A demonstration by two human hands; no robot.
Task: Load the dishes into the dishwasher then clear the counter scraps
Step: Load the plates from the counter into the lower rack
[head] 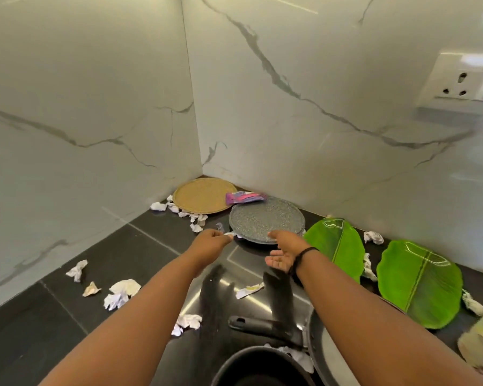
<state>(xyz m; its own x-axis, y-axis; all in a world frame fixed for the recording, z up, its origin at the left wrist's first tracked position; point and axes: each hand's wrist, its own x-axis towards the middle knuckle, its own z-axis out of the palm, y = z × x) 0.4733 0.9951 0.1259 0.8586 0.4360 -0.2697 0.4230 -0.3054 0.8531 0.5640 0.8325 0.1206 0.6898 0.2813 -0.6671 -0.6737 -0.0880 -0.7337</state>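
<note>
Black counter [156, 240]: two leaf plates [335, 246]; left hand [211, 242] pinches scrap [229, 234], right hand [283, 250] open.

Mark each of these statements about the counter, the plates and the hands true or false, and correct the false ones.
1. The left hand pinches a paper scrap. True.
2. The right hand grips a green leaf plate. False: it is open, palm up, at the grey plate.
3. A purple packet lies between the tan plate and the grey one. True.
4. The counter is white. False: it is black.
</note>
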